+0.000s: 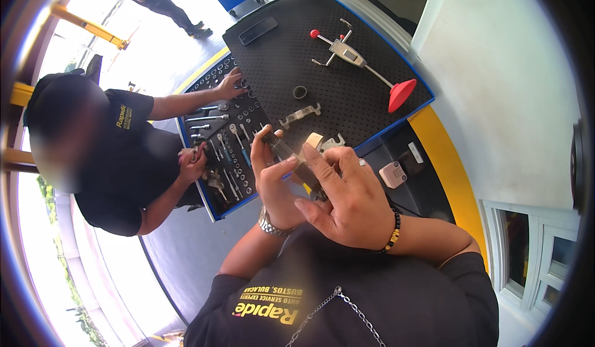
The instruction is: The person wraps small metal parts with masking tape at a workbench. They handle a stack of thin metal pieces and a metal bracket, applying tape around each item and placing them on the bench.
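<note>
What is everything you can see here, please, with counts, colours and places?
Mat: one, black, on the cart.
Tool with cone: one, grey and red, mat's right.
Phone-shaped thing: one, dark, mat's top left.
Round piece: one, dark, mid-mat.
Brackets: two, silvery, near side of mat.
Sockets and ratchets: many, silvery, drawer at left.
Small box: one, pale pink, right, lower black tray.
Co-worker: one, dark-clothed, left.
Distant person: one, dark-clothed, top left.
Block: one, tan, centre.
Narrow piece: one, dark, held in centre.
Left hand: one, silver watch, centre.
Right hand: one, black bracelet, centre.

Yellow lettering [266,311] marks the person's shirt [409,297] and a co-worker's shirt [118,180].
</note>
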A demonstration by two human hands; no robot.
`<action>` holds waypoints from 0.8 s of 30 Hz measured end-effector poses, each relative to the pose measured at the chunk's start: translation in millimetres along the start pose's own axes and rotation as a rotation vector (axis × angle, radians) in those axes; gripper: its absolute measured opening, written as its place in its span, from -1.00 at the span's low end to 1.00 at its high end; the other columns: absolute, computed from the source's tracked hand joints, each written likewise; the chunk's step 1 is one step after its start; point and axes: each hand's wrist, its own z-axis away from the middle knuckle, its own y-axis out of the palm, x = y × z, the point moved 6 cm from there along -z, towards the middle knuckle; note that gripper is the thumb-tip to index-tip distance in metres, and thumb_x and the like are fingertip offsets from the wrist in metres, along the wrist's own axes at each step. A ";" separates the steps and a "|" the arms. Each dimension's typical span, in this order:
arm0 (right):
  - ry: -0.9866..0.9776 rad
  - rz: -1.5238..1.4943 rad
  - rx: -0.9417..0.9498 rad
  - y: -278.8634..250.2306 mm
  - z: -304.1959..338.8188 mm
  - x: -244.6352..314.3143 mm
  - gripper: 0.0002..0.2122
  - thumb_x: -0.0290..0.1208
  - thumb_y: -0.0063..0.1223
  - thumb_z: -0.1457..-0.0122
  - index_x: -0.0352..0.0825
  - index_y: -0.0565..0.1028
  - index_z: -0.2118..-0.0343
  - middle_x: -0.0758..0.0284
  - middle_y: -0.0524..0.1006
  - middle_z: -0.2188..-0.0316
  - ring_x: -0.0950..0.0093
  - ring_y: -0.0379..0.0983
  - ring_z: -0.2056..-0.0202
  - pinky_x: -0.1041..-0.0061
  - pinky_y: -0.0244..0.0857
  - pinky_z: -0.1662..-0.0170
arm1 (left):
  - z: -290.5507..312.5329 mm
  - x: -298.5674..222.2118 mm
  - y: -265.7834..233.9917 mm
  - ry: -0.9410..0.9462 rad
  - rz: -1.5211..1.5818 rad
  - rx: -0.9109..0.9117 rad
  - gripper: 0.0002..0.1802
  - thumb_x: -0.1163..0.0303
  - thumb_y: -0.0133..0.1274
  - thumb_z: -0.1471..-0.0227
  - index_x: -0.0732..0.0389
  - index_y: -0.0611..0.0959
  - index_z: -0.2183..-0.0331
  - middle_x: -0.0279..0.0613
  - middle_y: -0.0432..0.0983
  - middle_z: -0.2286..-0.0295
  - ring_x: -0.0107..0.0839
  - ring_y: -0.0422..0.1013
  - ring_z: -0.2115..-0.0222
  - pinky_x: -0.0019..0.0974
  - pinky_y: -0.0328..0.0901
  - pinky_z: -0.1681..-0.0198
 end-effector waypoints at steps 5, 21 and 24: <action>0.055 -0.140 -0.016 3.4 -6.2 -11.2 -0.35 -0.17 0.27 -0.23 -0.61 0.41 -0.22 0.09 0.40 0.14 0.26 0.45 0.16 0.31 0.41 0.13 | 2.0 1.3 0.1 -0.007 -0.092 0.013 -0.17 0.07 0.61 0.31 0.03 0.51 0.03 0.40 0.12 -0.26 0.14 0.40 -0.14 0.06 0.40 -0.13; 0.386 -0.565 0.081 35.0 0.8 -43.0 -0.47 -0.26 0.23 -0.31 -0.47 0.45 -0.25 0.14 0.48 0.07 0.35 0.51 0.12 0.45 0.44 0.06 | -0.1 11.1 9.4 0.037 -0.104 0.032 -0.21 0.20 0.61 0.34 0.02 0.52 0.05 0.45 0.12 -0.25 0.19 0.42 -0.11 0.09 0.37 -0.15; 0.400 -0.502 0.073 30.1 -1.7 -45.5 -0.48 -0.29 0.25 -0.28 -0.49 0.47 -0.22 0.10 0.53 0.08 0.31 0.55 0.12 0.45 0.46 0.08 | 3.0 17.5 14.9 0.034 -0.108 0.032 -0.24 0.22 0.60 0.35 0.03 0.54 0.09 0.44 0.12 -0.25 0.22 0.41 -0.12 0.11 0.36 -0.16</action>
